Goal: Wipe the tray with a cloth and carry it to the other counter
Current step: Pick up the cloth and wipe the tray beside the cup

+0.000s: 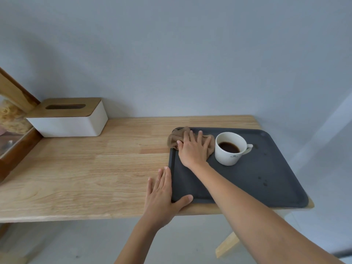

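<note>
I see tray (266, 187) mostly bare near and right. Cup (229, 148) stands far-centre on tray, blocking sweep just right of cloth (175, 139). My right hand (193, 149) covers far-left corner; left hand (162, 195) lies against near-left edge. Counter (85, 168) open left of tray; tissue box (70, 118) well apart, far left.

The light is soft and even, like daylight, and nothing is very dark. A big faint shadow lies on the wall (62, 60) at the upper left. The surface (80, 168) curves near the edges because the lens is wide. The picture is a little soft, and the corners look blurry.
</note>
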`<state>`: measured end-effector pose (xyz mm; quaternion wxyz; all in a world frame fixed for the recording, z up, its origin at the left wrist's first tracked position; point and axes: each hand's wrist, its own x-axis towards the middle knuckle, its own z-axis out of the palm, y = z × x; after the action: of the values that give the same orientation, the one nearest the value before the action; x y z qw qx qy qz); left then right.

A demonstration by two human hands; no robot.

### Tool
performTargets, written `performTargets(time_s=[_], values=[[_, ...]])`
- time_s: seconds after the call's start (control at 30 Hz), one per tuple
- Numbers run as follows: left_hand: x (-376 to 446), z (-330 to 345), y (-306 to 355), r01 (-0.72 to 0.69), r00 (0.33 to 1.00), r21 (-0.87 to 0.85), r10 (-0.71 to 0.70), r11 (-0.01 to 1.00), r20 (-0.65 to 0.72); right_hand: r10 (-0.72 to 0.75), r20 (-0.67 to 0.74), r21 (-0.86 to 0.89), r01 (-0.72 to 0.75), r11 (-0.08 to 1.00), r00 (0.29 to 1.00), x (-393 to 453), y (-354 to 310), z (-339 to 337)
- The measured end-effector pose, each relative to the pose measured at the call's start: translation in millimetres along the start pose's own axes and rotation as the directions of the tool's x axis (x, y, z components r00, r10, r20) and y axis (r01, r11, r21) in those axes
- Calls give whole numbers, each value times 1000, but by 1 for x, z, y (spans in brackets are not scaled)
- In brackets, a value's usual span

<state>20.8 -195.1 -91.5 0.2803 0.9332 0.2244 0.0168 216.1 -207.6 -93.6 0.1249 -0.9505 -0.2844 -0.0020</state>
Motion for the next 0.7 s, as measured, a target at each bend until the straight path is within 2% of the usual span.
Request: performTargets(time_s=[0.07,0.13,0.27,0.37,0.5,0.7], values=[[-1,-1,0,3,1000,0,-3,1000,4,200,24,36,-201,979,980,3,-14,-1],[-1,-1,1,3,1000,13,-3,1000,8,249,60,40,-252,967,967,8,-20,-2],[0,-1,2,9,1000,56,-9,998,3,46,126,35,-51,998,991,4,-7,-2],[-1,0,3,14,1000,82,-14,997,1,-104,144,49,98,994,984,-11,3,-8],[-1,0,4,23,1000,114,-24,993,9,-255,143,93,244,965,956,-48,13,-16],[0,1,0,9,1000,91,-9,996,-2,-404,213,154,378,913,890,-96,43,-30]])
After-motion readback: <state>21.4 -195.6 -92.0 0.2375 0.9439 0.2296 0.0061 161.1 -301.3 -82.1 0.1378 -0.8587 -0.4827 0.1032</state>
